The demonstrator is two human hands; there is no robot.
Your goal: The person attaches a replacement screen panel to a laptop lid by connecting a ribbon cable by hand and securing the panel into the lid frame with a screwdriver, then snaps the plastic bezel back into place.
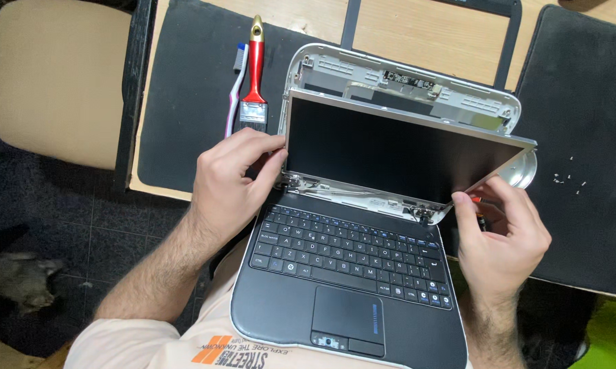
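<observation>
1. A small black laptop (349,287) rests on the person's lap, its back edge reaching the wooden bench (404,31).
2. The left hand (233,181) has its grip clenched on the left edge of the loose screen panel (390,154); the right hand (503,236) pinches the panel's lower right corner.
3. The panel is tilted up, away from the silver lid shell (417,92) behind it.
4. Black mats (185,89) cover the bench; a red-handled paintbrush (255,68) and a toothbrush (235,85) lie just beside the lid.
5. A detached black bezel (431,20) lies farther back.
6. A tan chair seat (55,78) stands left, over dark floor tiles (82,212).
</observation>
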